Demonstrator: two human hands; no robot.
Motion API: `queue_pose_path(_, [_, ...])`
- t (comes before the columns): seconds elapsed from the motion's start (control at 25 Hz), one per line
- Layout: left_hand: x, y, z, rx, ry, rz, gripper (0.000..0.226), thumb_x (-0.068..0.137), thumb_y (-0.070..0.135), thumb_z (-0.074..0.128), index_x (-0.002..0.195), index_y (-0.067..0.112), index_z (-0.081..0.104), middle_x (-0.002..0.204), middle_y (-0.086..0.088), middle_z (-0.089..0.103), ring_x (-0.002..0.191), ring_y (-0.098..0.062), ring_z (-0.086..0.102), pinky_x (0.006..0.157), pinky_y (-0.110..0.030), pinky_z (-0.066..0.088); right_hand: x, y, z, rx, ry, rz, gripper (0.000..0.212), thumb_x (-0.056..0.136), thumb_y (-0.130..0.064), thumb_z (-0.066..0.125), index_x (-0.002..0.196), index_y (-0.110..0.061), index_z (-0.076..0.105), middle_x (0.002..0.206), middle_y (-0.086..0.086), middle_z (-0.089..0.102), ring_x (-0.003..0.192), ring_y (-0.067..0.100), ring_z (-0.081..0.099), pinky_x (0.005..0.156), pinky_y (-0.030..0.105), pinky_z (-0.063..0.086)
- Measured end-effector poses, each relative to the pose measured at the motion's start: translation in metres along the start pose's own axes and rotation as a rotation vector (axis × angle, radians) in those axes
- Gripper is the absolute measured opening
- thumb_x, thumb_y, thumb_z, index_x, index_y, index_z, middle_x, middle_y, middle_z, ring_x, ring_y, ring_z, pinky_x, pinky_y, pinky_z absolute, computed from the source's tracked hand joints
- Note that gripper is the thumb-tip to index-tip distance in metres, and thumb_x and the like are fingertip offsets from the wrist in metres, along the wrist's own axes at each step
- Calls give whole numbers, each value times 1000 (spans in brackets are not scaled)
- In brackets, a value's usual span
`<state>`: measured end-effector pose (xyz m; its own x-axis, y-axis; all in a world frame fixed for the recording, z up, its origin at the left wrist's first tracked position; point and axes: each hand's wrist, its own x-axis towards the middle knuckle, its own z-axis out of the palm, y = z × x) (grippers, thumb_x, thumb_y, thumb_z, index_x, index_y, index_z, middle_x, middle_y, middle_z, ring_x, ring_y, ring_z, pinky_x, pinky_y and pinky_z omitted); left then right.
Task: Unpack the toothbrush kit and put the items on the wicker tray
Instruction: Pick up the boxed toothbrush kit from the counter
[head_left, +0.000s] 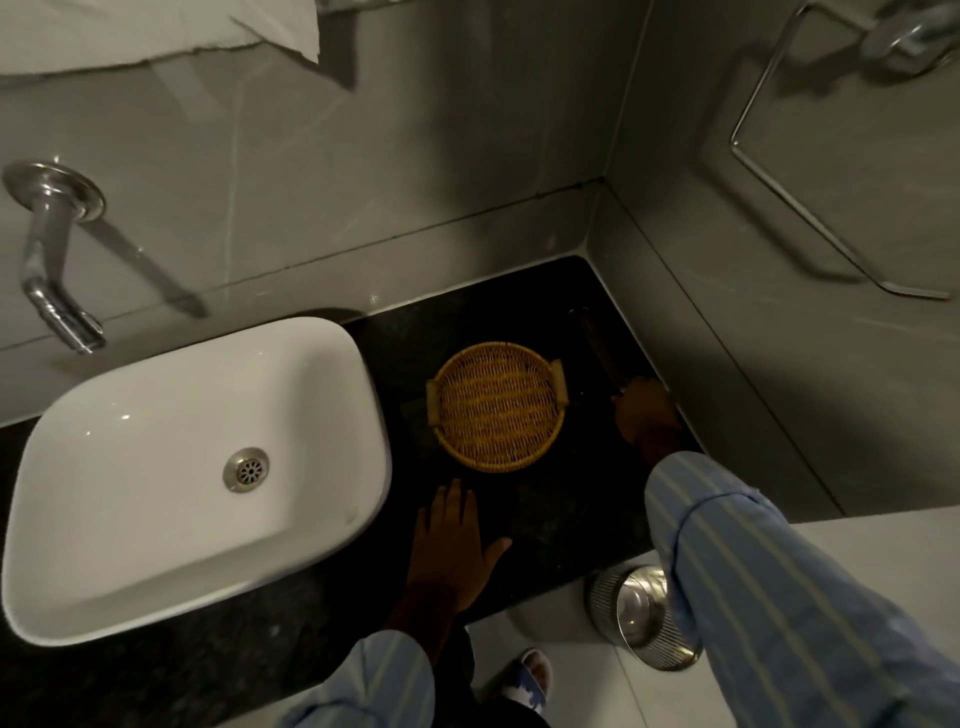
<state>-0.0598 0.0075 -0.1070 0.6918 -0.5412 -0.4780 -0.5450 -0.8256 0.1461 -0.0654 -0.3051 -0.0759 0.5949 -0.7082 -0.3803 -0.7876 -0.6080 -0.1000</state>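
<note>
A round wicker tray (497, 406) with two small handles sits on the dark countertop (561, 514), with nothing in it. To its right, along the wall, lies a long dark toothbrush kit (597, 343), hard to make out in the dim light. My right hand (647, 415) rests on the near end of the kit, fingers curled over it. My left hand (457, 540) lies flat on the counter just in front of the tray, fingers spread, holding nothing.
A white basin (197, 478) fills the counter's left side, with a chrome wall tap (52, 260) above it. A chrome towel ring (831, 156) hangs on the right wall. A steel bin (644, 618) stands on the floor below the counter edge.
</note>
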Motion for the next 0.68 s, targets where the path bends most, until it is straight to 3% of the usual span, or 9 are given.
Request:
queue_pose_path(0.12, [-7, 4, -23, -108, 30, 41, 89, 91, 70, 30, 157, 12, 18, 167, -8, 11, 153, -27, 7, 123, -43, 16, -8, -3, -26, 184, 82, 15, 35, 96, -22, 51, 117, 4, 60, 120, 26, 63, 110, 42, 61, 89, 45, 50])
queue_pose_path(0.28, [-13, 7, -79, -324, 111, 136, 76, 94, 64, 37, 151, 14, 33, 157, -8, 35, 145, -26, 32, 115, -37, 34, -25, -14, -68, 273, 71, -66, 42, 97, -24, 55, 127, 5, 53, 129, 26, 58, 114, 41, 59, 90, 44, 50])
queue_pose_path(0.44, [-4, 16, -170, -646, 63, 239, 60, 95, 56, 46, 143, 20, 45, 148, -11, 48, 132, -29, 50, 114, -45, 36, -52, -30, -101, 345, 124, -190, 38, 95, -22, 59, 124, 1, 55, 127, 23, 58, 114, 38, 59, 92, 42, 48])
queue_pose_path(0.6, [6, 31, -266, -869, 399, 115, 61, 91, 57, 54, 135, 14, 55, 135, -10, 62, 123, -27, 59, 104, -33, 43, -78, -35, -131, 372, 192, -305, 37, 93, -25, 61, 123, -4, 57, 127, 18, 57, 118, 35, 56, 94, 39, 45])
queue_pose_path(0.68, [6, 33, -307, -1047, 435, 101, 60, 88, 57, 57, 134, 19, 56, 133, -7, 63, 117, -27, 63, 104, -38, 47, -90, -37, -149, 378, 242, -331, 40, 92, -25, 62, 125, -3, 56, 130, 19, 56, 121, 35, 54, 97, 38, 42])
